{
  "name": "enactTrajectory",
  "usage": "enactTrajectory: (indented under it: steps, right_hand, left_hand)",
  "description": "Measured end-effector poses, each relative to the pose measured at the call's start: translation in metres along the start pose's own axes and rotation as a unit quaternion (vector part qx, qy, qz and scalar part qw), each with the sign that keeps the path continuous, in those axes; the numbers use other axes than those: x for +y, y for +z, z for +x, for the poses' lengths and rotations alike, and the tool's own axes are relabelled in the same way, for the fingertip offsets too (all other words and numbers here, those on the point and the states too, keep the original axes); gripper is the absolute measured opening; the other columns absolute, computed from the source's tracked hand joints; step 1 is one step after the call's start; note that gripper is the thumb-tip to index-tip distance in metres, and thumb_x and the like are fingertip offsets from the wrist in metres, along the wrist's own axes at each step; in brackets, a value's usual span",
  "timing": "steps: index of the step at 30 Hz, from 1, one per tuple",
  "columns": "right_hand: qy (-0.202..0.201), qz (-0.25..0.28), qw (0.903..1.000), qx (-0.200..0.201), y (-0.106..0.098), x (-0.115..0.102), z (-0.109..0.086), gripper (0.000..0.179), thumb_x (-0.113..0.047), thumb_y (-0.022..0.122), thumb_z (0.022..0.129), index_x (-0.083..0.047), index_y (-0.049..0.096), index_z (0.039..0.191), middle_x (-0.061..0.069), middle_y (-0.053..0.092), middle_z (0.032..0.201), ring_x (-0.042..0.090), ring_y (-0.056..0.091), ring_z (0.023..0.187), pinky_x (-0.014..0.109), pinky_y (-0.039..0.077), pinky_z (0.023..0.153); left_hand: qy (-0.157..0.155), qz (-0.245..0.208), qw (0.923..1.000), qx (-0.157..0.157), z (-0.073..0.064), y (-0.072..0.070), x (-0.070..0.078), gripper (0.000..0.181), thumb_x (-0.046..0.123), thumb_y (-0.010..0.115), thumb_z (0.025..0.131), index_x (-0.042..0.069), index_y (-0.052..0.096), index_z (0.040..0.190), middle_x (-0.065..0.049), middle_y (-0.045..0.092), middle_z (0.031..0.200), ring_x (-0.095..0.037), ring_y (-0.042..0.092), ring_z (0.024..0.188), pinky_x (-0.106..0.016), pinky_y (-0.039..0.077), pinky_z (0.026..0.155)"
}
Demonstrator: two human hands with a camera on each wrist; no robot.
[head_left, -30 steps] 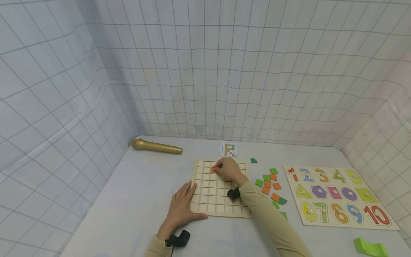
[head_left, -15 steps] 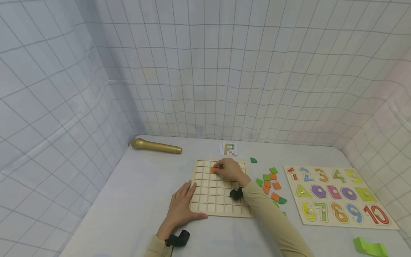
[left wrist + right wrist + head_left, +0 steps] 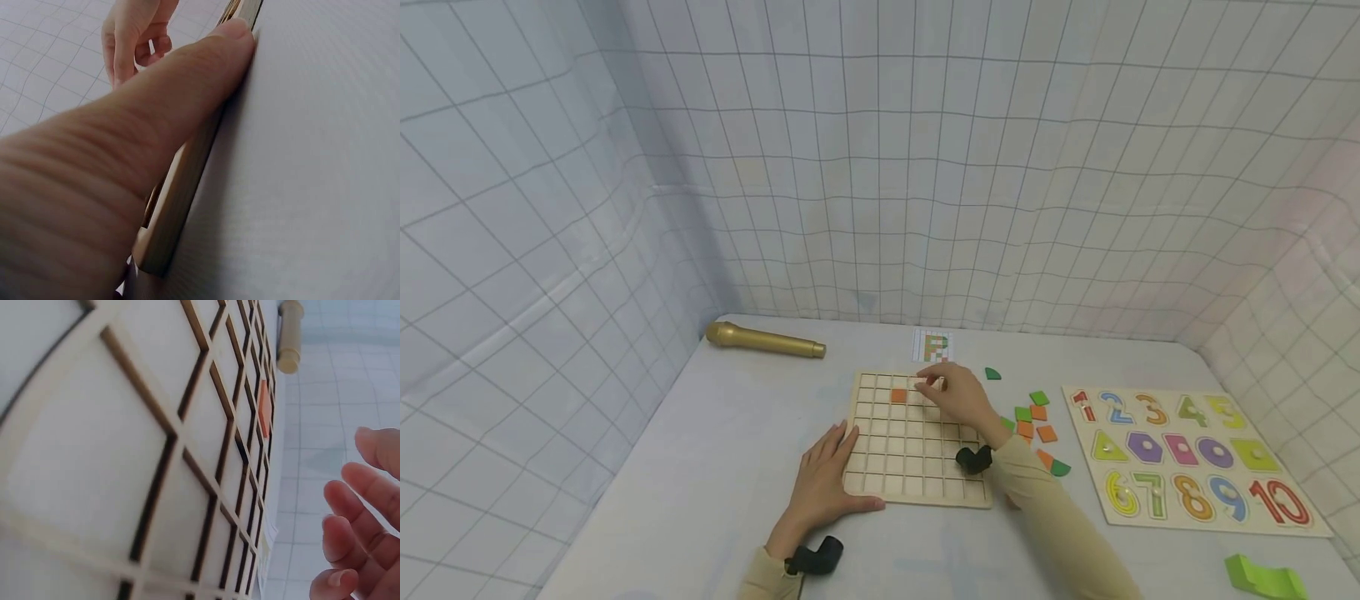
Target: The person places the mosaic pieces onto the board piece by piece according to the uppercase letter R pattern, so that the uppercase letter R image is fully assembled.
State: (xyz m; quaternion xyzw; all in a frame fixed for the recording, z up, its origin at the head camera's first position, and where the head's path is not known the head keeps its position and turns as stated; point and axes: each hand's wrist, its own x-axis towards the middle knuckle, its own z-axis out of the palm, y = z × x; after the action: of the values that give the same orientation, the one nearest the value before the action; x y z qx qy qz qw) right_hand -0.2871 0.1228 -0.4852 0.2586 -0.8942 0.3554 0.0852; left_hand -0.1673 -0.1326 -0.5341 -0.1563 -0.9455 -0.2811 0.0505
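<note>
A wooden grid board [image 3: 895,463] lies flat on the white table. My left hand [image 3: 824,485] rests along its left edge near the front corner, fingers straight. In the left wrist view the thumb [image 3: 206,59] presses against the board's side. One orange square tile [image 3: 898,396] sits in a cell in the board's upper rows; the right wrist view shows the same orange tile [image 3: 265,409] from low down. Just right of that tile, my right hand [image 3: 961,397] hovers above the board with loosely bent fingers and nothing between them.
Loose orange tiles [image 3: 1047,434] and green tiles [image 3: 1039,398] lie right of the board, partly hidden by my right arm. Behind it are a pattern card [image 3: 932,345] and a dark green quarter-round piece [image 3: 992,374]. A gold microphone [image 3: 767,341], number puzzle [image 3: 1195,454] and green block [image 3: 1265,577] lie around.
My right hand has let go of the orange tile and drawn back to the right, leaving the tile in its cell. The left hand has not moved.
</note>
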Motion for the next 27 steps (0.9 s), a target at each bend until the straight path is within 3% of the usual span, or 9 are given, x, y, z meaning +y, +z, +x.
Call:
enactTrajectory:
  steps: [11,16,20,27]
  right_hand:
    - [-0.008,0.010,0.9939,0.110,-0.029,0.015,-0.028,0.027,-0.021,0.073,0.086,-0.005,0.071,0.108,-0.002,0.063,0.085,0.008,0.045,0.053,0.025,0.038,0.047]
    - [-0.037,-0.004,0.9850,0.168,-0.037,0.024,-0.038,0.024,-0.014,0.077,0.081,-0.003,0.071,0.102,0.001,0.064,0.080,0.009,0.048,0.055,0.024,0.038,0.047]
    - [-0.035,0.000,0.9839,0.175,-0.045,0.028,-0.047,0.024,-0.010,0.077,0.080,-0.001,0.071,0.102,0.003,0.065,0.080,0.012,0.049,0.054,0.024,0.040,0.047]
    - [0.032,-0.035,0.9870,0.154,-0.058,0.030,-0.063,0.027,-0.019,0.076,0.082,-0.004,0.071,0.105,0.002,0.065,0.084,0.013,0.047,0.055,0.025,0.036,0.046]
  left_hand:
    - [0.029,0.008,0.9993,0.023,0.000,0.002,-0.001,0.116,0.069,0.076,0.057,0.001,0.038,0.144,-0.020,0.031,0.148,-0.037,0.026,0.134,-0.057,0.027,0.099]
    - [0.013,0.006,0.9998,0.012,0.001,0.002,-0.002,0.116,0.068,0.076,0.058,0.004,0.036,0.146,-0.017,0.029,0.150,-0.035,0.023,0.137,-0.057,0.024,0.102]
    - [0.000,0.003,1.0000,-0.004,0.001,0.000,0.000,0.117,0.069,0.076,0.058,0.005,0.034,0.147,-0.016,0.027,0.152,-0.034,0.021,0.138,-0.056,0.023,0.103]
    - [-0.004,-0.007,1.0000,-0.006,0.001,-0.002,0.002,0.116,0.067,0.077,0.058,0.005,0.035,0.147,-0.015,0.027,0.152,-0.034,0.021,0.138,-0.056,0.024,0.102]
